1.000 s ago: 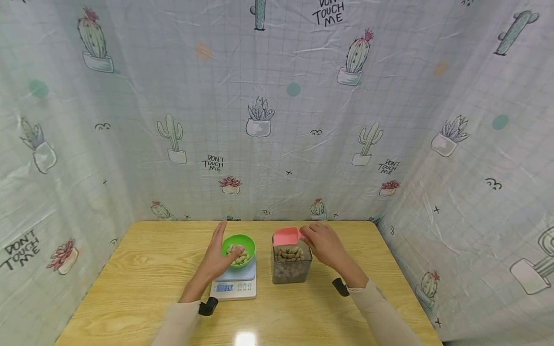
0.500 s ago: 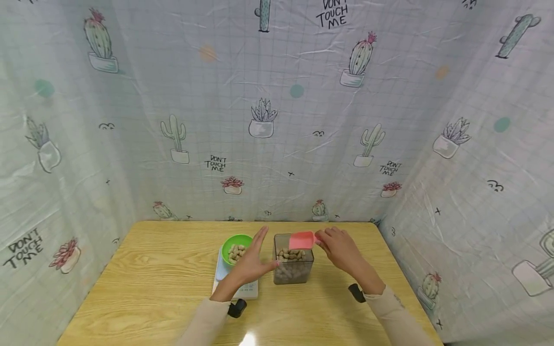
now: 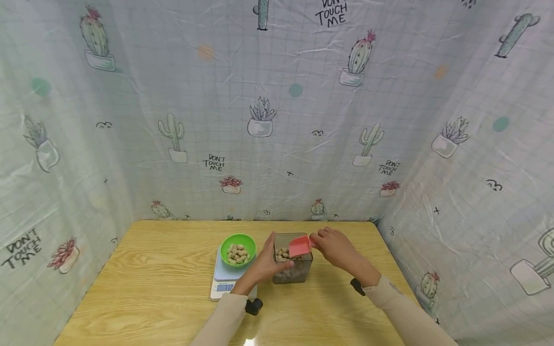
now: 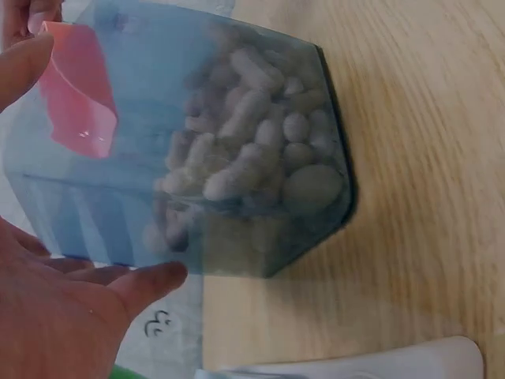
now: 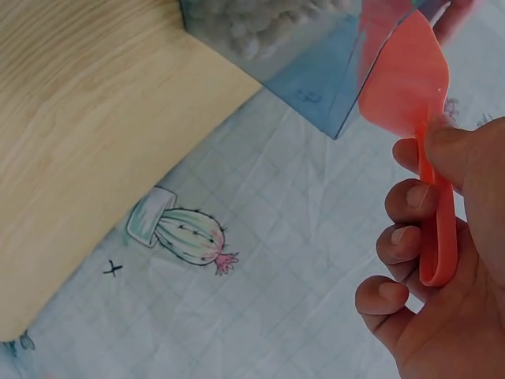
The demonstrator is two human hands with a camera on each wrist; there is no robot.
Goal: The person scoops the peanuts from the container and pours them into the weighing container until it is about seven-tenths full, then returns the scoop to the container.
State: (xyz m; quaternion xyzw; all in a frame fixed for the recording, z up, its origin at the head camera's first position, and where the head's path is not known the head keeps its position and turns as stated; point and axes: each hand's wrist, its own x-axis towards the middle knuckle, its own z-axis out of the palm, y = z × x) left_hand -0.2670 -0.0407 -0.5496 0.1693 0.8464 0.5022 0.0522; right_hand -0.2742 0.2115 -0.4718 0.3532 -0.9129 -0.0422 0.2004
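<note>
Rn, bin (image 3: 291, 276) sits btwn L hand (image 3: 266, 265), spread at its side, & R hand (image 3: 334, 246), gripping pink scoop (image 3: 299, 246).

The cloth (image 3: 277, 202) is repeating "DON'T TOUCH ME" far and left; on the scale (image 3: 225, 273), a display (image 3: 224, 288) is showing 33 and a blurred digit.

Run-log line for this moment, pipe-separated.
left hand: at left side of translucent container | right hand: grips pink scoop at container mouth | green bowl: holds unshelled peanuts, on digital scale
</note>
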